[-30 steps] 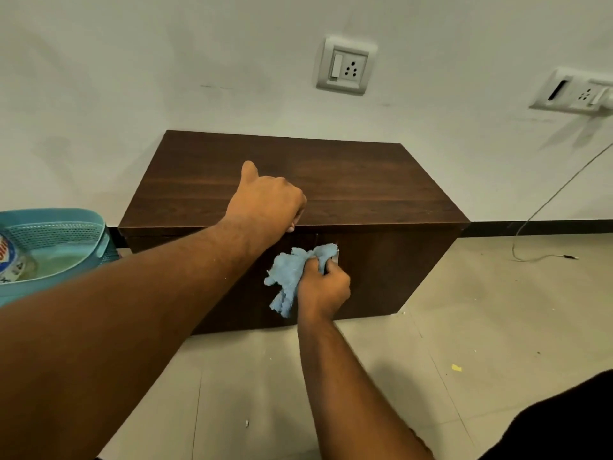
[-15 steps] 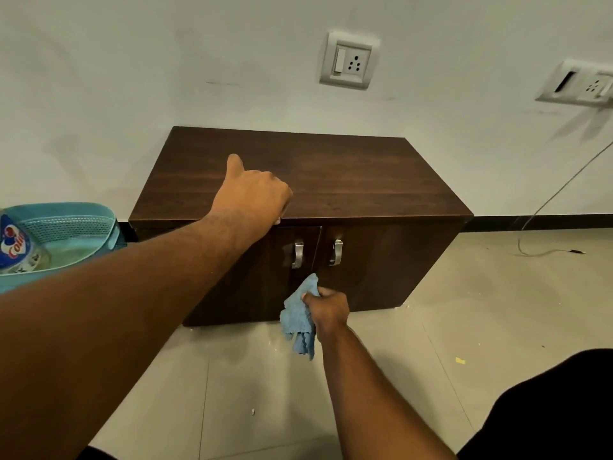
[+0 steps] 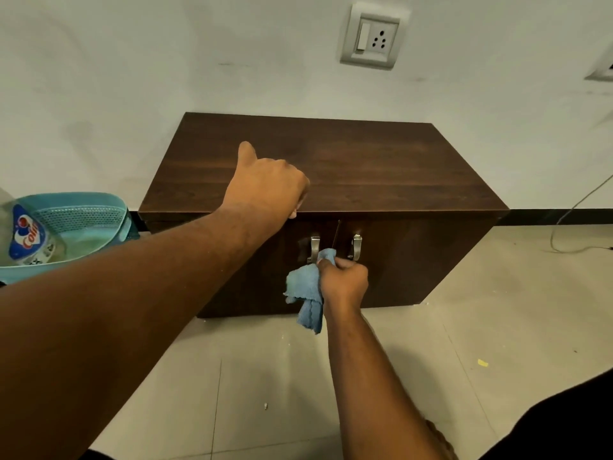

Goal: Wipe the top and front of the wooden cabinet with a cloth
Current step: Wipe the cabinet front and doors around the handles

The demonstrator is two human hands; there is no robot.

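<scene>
From the head camera, the cabinet [image 3: 365, 167] stood against the wall in the middle of the frame. Its dark top faced up at me and its two doors were in shadow below.

My left hand [image 3: 268, 187] was on the front edge of the top, left of centre. The thumb stuck up over the wood and the fingers were curled down round the lip, gripping it as a brace.

My right hand [image 3: 345, 280] was lower, at the centre of the frame, fisted round the cloth [image 3: 306, 290]. It pressed the bunched upper end against the doors just below the left handle [image 3: 314, 249] and beside the right handle [image 3: 356, 247]. The loose blue end hung down below my fist.

I judged I was on the front, working the strip where the doors meet. The outer parts of both doors, left and right of my fist, looked like what was left to wipe. The top was bare, with an even brown grain and no streaks or dust I could make out. It may already have been wiped, though I could not tell from this angle. The front was too dim to show any wet marks.

At the left edge of the frame a teal basket [image 3: 83, 210] held a bottle [image 3: 30, 237]. A socket [image 3: 373, 36] sat on the wall at upper right.
</scene>
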